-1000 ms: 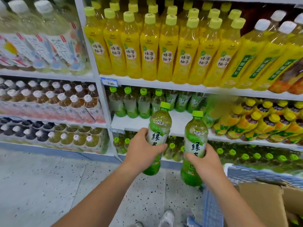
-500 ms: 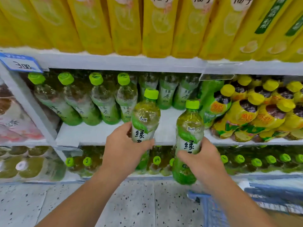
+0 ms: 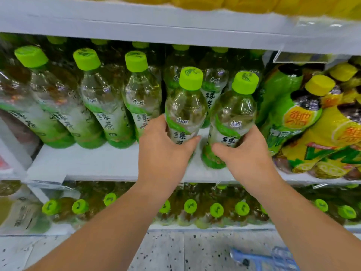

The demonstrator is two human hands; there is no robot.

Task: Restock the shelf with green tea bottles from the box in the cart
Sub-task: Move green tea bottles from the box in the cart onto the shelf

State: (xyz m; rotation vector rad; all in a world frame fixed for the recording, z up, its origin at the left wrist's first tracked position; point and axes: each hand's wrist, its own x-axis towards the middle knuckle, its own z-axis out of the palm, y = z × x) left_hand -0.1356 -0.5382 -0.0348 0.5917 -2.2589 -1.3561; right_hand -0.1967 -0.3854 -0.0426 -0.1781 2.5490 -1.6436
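Left hand (image 3: 164,151) is gripping left green tea bottle (image 3: 185,106), right hand (image 3: 248,159) gripping right green tea bottle (image 3: 232,114) | both sitting centre frame at shelf (image 3: 88,163) front | best be keeping them upright, labels forward, sliding back gently.

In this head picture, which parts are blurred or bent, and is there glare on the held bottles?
Head view: the wide lens leans the outer bottles; the edges smear, as on the yellow bottles at right; the left hand, right hand and their green tea bottles are sharp, with small white glints on the clear shoulders.
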